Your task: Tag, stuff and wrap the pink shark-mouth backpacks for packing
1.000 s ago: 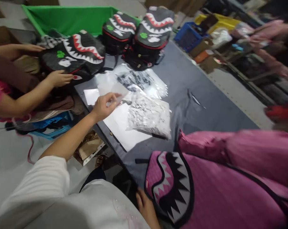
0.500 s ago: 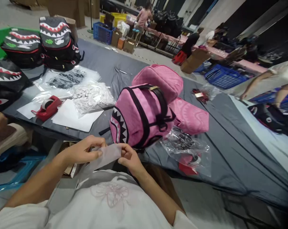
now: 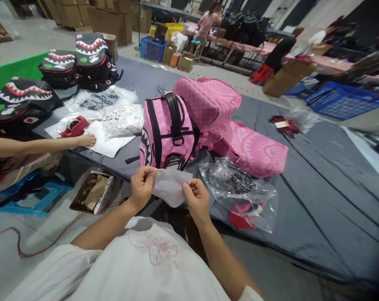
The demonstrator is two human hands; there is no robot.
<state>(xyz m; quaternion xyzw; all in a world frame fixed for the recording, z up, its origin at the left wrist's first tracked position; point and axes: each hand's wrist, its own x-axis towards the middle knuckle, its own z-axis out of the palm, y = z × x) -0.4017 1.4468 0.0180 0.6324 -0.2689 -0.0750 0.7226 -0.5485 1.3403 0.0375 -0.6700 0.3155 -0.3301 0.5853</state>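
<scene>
My left hand pinches one upper corner of a thin, translucent white sheet. Its other upper corner is pinched in my right hand, so the sheet hangs between them in front of my chest. I cannot tell whether it is paper or plastic. Just beyond, on the table's near edge, stands a pink backpack with black straps, a handle and a shark-mouth print. More pink bags lie against it. Right of my right hand is a clear plastic bag beside a red tape dispenser, apparently under the plastic.
A co-worker's hand rests on white papers at left, near another red tape dispenser. Black shark-mouth backpacks stand behind. An open cardboard box is on the floor. Blue crates sit beyond the grey table.
My hands have moved apart, and the sheet is spread flatter between them. A co-worker's arm now reaches in from the left onto the papers. The view has shifted.
</scene>
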